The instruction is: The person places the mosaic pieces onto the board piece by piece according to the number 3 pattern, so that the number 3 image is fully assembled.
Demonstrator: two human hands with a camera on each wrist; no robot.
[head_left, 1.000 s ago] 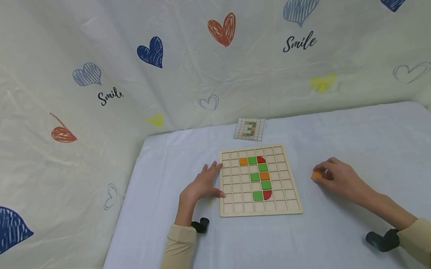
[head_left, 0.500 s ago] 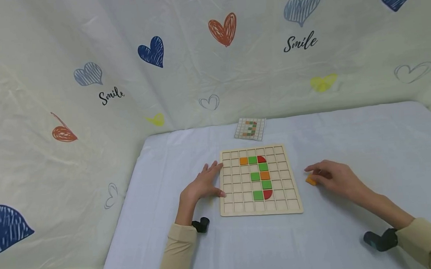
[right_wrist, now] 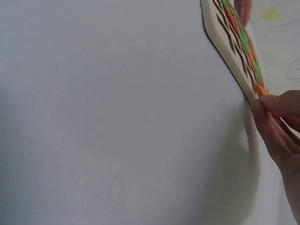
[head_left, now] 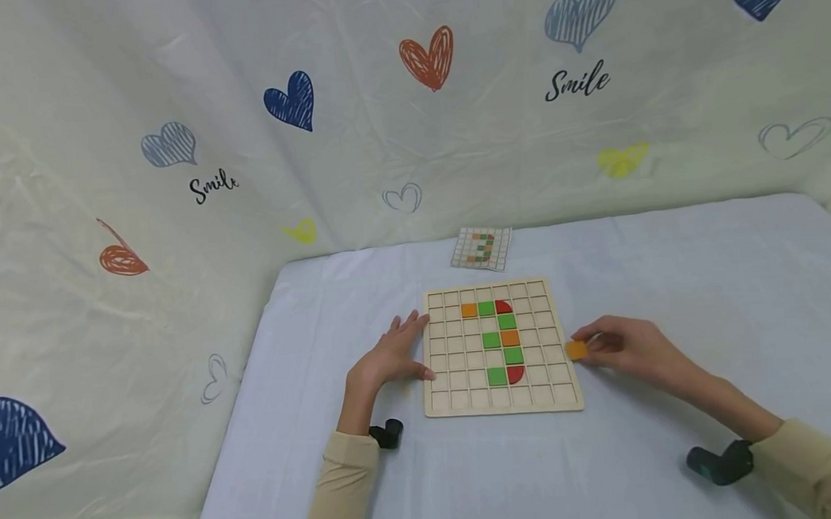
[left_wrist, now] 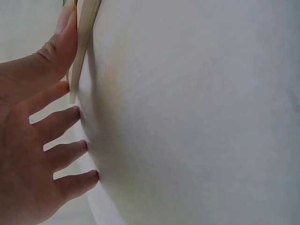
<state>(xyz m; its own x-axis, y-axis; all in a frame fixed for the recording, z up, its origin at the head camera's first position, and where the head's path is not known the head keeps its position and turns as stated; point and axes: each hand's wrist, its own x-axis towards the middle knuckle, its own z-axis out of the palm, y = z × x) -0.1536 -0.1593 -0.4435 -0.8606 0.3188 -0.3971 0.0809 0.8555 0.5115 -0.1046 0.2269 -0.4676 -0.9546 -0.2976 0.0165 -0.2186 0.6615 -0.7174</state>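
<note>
A wooden grid board (head_left: 460, 404) lies mid-table, with green, orange and red tiles set in some of its squares. My left hand (head_left: 387, 358) rests at the board's left edge, fingers spread and straight; the left wrist view shows the thumb (left_wrist: 58, 49) against the board's side and the other fingertips down on the cloth. Between thumb and fingers my right hand (head_left: 631, 348) pinches an orange square tile (head_left: 576, 350), which overlaps the board's right edge in the head view. In the right wrist view the same orange tile (right_wrist: 262, 91) shows at the fingertips.
A small printed card (head_left: 481, 249) with a gridded tile pattern lies behind the board. White cloth (head_left: 514, 476) covers the table, and a curtain (head_left: 353, 168) with printed hearts hangs at the back and left. Black wrist cameras (head_left: 721, 463) stick out below both hands.
My right hand has moved left with the orange tile, from the cloth right of the board to its right edge, and the tile has turned in the fingers. The left hand stays put.
</note>
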